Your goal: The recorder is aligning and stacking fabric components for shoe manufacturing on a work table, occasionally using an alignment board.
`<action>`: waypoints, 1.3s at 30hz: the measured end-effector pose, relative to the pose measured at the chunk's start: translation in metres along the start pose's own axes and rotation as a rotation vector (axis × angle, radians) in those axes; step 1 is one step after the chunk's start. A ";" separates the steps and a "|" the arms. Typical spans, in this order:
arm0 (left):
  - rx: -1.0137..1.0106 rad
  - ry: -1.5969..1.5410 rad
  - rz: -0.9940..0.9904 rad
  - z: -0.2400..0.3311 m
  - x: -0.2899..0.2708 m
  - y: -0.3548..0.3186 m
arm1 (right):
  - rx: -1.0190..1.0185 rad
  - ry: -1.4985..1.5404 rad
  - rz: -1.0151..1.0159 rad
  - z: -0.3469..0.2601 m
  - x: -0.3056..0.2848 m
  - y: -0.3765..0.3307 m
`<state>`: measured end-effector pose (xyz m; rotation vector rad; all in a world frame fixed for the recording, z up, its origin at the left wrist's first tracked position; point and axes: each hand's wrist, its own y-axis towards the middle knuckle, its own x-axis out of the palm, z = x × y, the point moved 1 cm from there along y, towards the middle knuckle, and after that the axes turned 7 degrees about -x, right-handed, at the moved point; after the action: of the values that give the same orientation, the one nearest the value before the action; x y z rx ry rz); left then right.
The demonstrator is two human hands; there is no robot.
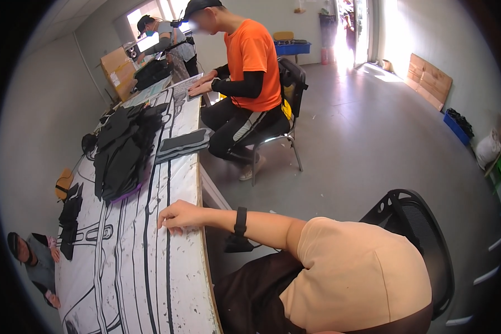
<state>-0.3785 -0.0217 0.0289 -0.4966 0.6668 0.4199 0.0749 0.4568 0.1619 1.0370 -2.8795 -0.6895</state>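
My right hand (179, 216) rests over the near edge of the white table (178, 267), which is marked with thick black line drawings. Its fingers bend down loosely toward the tabletop, somewhat apart, and nothing shows in them. A black band (241, 221) circles my right wrist area. My left hand is out of view. Closest to my right hand lies a stack of dark grey pads (184, 143), farther up the table edge. Left of that stack is a large heap of black fabric pieces (122, 145) with a purple edge beneath.
A person in an orange shirt (253, 64) sits along the same table edge; another works farther back. Across the table, a person (34, 259) touches its far edge near black pieces (70, 217). A black chair back (423, 245) stands behind me. Blue bins (456, 128) line the wall.
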 end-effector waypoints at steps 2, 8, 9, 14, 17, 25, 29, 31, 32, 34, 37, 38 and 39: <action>0.011 -0.008 0.015 0.007 0.000 -0.004 | -0.004 0.005 0.002 0.001 0.000 0.000; 0.043 -0.033 0.059 0.030 -0.001 -0.020 | 0.002 0.014 0.001 0.001 0.001 0.001; 0.048 -0.038 0.066 0.034 -0.001 -0.022 | -0.001 0.015 -0.002 0.001 0.001 0.000; 0.070 -0.064 0.100 0.056 0.002 -0.038 | -0.002 0.016 -0.009 0.001 0.001 0.000; 0.083 -0.077 0.120 0.073 0.003 -0.048 | 0.000 0.023 -0.002 0.000 0.000 -0.002; 0.114 -0.124 0.196 0.130 0.009 -0.088 | 0.016 0.028 -0.013 -0.001 -0.004 0.002; 0.043 -0.185 0.300 0.144 0.016 -0.145 | -0.032 0.137 -0.115 -0.024 0.011 0.008; -0.036 -0.250 0.382 0.149 0.034 -0.182 | -0.148 0.319 -0.319 -0.092 0.031 0.010; -0.065 -0.267 0.431 0.169 0.038 -0.213 | -0.241 0.489 -0.423 -0.128 0.037 0.008; -0.114 -0.308 0.452 0.164 0.036 -0.213 | -0.361 0.787 -0.600 -0.193 0.054 -0.005; -0.154 -0.323 0.455 0.167 0.034 -0.211 | -0.442 1.056 -0.835 -0.229 0.085 -0.001; -0.155 -0.321 0.455 0.172 0.033 -0.210 | -0.427 1.094 -0.863 -0.230 0.090 -0.005; -0.169 -0.332 0.467 0.169 0.036 -0.214 | -0.402 1.137 -0.910 -0.229 0.108 -0.007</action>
<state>-0.1619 -0.0923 0.1835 -0.4145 0.4213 0.9829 0.0293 0.2938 0.3508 1.8158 -1.2150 -0.3910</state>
